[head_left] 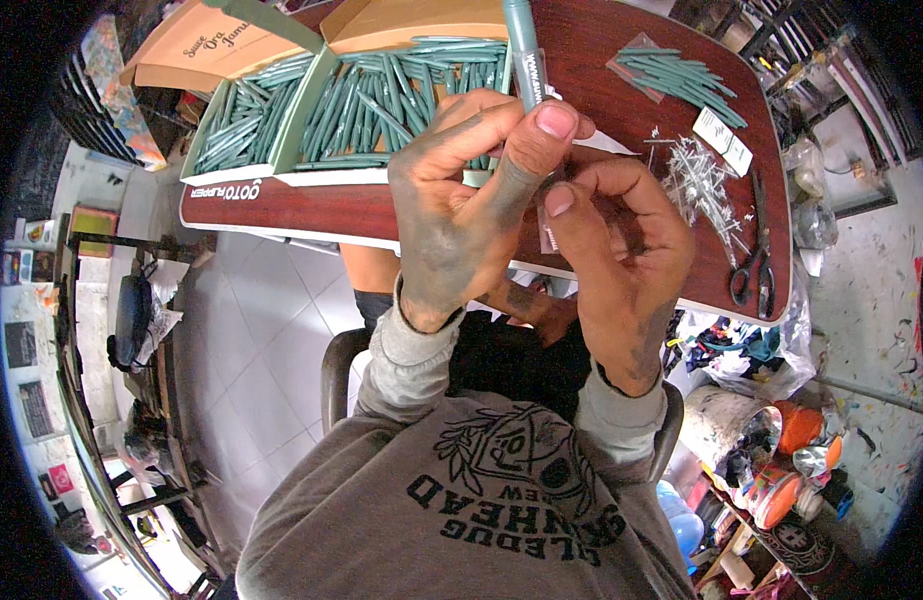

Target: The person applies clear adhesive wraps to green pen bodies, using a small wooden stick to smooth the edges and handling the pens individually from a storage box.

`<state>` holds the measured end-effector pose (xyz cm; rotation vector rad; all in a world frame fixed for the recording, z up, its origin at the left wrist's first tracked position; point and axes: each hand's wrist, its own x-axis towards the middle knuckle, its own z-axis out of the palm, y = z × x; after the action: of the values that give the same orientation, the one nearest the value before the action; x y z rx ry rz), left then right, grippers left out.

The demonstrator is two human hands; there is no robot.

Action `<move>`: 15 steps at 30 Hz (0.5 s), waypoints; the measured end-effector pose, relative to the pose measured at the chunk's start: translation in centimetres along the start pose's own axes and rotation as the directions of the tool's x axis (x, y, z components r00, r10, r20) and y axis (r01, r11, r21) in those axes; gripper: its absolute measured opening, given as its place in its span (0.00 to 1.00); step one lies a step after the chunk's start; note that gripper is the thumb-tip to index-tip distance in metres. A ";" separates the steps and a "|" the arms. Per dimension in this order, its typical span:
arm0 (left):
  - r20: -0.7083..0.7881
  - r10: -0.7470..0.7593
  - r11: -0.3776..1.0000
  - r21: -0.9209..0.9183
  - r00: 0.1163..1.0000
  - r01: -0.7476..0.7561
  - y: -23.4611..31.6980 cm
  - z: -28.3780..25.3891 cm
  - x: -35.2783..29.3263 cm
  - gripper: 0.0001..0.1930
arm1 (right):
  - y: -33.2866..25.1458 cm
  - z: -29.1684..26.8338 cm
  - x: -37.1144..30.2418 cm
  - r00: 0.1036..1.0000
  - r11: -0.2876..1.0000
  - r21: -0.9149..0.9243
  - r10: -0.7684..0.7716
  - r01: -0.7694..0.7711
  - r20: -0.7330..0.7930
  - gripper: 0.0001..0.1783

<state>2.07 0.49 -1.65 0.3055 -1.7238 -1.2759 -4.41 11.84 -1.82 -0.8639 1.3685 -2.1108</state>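
My left hand (460, 210) and my right hand (622, 250) are raised close together above a dark red table (622, 60). Between their fingertips I hold a green pen (523, 40) standing upright inside a narrow clear plastic sleeve (538, 80). The left thumb and forefinger pinch the pen and sleeve near the top; the right fingers grip the sleeve's lower part. Behind the hands lie two open cardboard boxes (312, 110) filled with several loose green pens.
On the table to the right lie a clear bag of green pens (677, 75), small white labels (724, 138), a heap of thin metal parts (704, 185) and black scissors (757, 265). A chair stands below the table; cluttered shelves flank the tiled floor.
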 end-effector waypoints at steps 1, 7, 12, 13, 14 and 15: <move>-0.002 0.010 1.000 -0.005 1.000 -0.010 0.0 0.0 0.0 0.10 | 0.0 -0.1 0.0 1.000 1.000 0.001 -0.004 0.004 0.028 0.08; -0.029 -0.017 0.997 -0.070 0.999 0.015 0.5 0.1 0.1 0.12 | 0.4 0.2 0.2 0.996 0.999 0.052 -0.009 0.005 0.090 0.07; -0.042 -0.087 0.987 -0.142 0.995 0.081 1.0 0.1 0.2 0.12 | 0.4 0.7 0.2 0.998 0.995 0.097 -0.021 0.015 0.058 0.07; -0.042 -0.105 0.982 -0.162 0.994 0.097 1.1 0.2 0.3 0.12 | 0.8 0.6 0.2 0.998 0.992 0.118 -0.039 0.033 0.051 0.07; -0.042 -0.122 0.977 -0.182 0.992 0.113 1.1 0.3 0.3 0.12 | 1.0 0.6 0.2 0.997 0.989 0.139 -0.058 0.051 0.043 0.07; -0.049 -0.106 0.978 -0.186 0.993 0.095 1.0 0.3 0.4 0.12 | 1.0 0.6 0.2 0.998 0.991 0.132 -0.039 0.032 0.050 0.07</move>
<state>1.94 0.84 -0.60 0.3216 -1.5453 -1.4742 -4.08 10.96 -2.53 -0.8895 1.1815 -2.1621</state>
